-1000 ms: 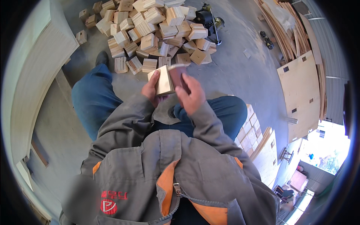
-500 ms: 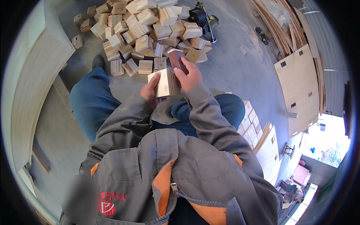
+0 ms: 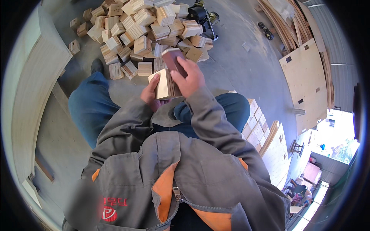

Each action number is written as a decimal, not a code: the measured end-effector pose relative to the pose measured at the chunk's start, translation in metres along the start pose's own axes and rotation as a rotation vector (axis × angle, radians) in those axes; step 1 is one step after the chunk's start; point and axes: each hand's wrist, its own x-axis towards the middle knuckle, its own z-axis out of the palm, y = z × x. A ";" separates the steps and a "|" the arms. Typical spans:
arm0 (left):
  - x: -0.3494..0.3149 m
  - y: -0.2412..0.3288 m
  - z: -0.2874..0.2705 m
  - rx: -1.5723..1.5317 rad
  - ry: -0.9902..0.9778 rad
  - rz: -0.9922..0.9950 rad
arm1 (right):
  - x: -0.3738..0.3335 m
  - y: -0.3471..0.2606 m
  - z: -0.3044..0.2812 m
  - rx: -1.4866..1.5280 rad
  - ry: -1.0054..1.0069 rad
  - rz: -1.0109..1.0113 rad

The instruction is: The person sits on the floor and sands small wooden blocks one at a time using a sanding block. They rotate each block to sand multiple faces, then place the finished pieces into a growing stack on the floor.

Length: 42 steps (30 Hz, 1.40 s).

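Observation:
A pale plywood block (image 3: pixel 160 85) with layered edges is gripped in my left hand (image 3: pixel 149 94), thumb across its light face, other fingers partly hidden beneath. My right hand (image 3: pixel 191 79) is closed around a reddish-brown sanding block (image 3: pixel 173 61), whose far end sticks out past my fingers. The sanding block lies along the layered right side of the plywood block and seems to touch it, though my fingers cover part of that contact. Both hands are held above the floor, between my bent knees.
Beyond my hands a loose pile of similar wooden blocks (image 3: pixel 142 46) covers the floor, with a black power tool (image 3: pixel 198 15) at its right. Neatly laid blocks (image 3: pixel 255 125) lie by my right knee. A curved stack of pale sheets (image 3: pixel 29 96) rises at left; plywood panels (image 3: pixel 304 77) lean at right.
The whole view has shifted slightly, so the pile appears further left. Against the plywood block, the sanding block has moved a little leftward and tilted. Both grips stay the same.

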 end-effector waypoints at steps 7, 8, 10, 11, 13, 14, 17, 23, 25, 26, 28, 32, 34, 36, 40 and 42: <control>0.004 -0.001 -0.012 0.028 -0.047 0.068 | -0.037 -0.008 -0.014 0.095 0.031 0.049; 0.005 -0.001 -0.016 0.022 -0.044 0.059 | -0.055 -0.014 -0.017 0.056 0.026 0.017; 0.001 0.002 -0.008 0.028 0.029 0.073 | -0.080 -0.024 -0.023 0.021 -0.047 0.010; 0.001 0.002 -0.004 0.034 0.062 0.076 | -0.081 -0.025 -0.024 0.025 -0.040 0.029; 0.003 -0.001 -0.008 -0.002 0.008 0.102 | -0.080 -0.033 -0.021 0.040 -0.027 0.055; 0.004 -0.003 -0.009 -0.020 -0.019 0.114 | -0.076 -0.032 -0.018 0.023 0.001 0.039; 0.008 -0.007 0.001 0.010 -0.066 0.109 | -0.042 -0.015 -0.012 -0.006 0.086 0.030; 0.007 -0.011 -0.008 0.196 -0.022 0.269 | 0.005 -0.013 -0.032 0.022 0.069 0.139; 0.008 -0.011 -0.009 0.212 0.005 0.308 | -0.011 -0.007 -0.037 0.026 0.093 0.111; 0.008 -0.010 -0.012 0.189 0.024 0.309 | -0.023 -0.006 -0.038 0.038 0.063 0.125; 0.010 -0.007 -0.010 0.144 0.044 0.300 | -0.052 -0.010 -0.043 0.044 0.011 0.159; 0.008 -0.006 -0.005 0.128 0.004 0.302 | -0.080 -0.021 -0.043 0.120 -0.017 0.175; 0.010 -0.006 -0.008 0.065 -0.012 0.253 | -0.074 -0.024 -0.042 0.114 -0.013 0.166; 0.011 -0.004 -0.010 0.042 -0.032 0.243 | -0.064 -0.022 -0.040 0.106 -0.018 0.130; 0.005 0.002 -0.010 0.206 -0.060 0.302 | -0.039 -0.015 -0.041 0.132 -0.014 0.074; 0.000 -0.002 0.000 0.383 -0.038 0.387 | -0.032 -0.011 -0.042 0.208 0.005 0.131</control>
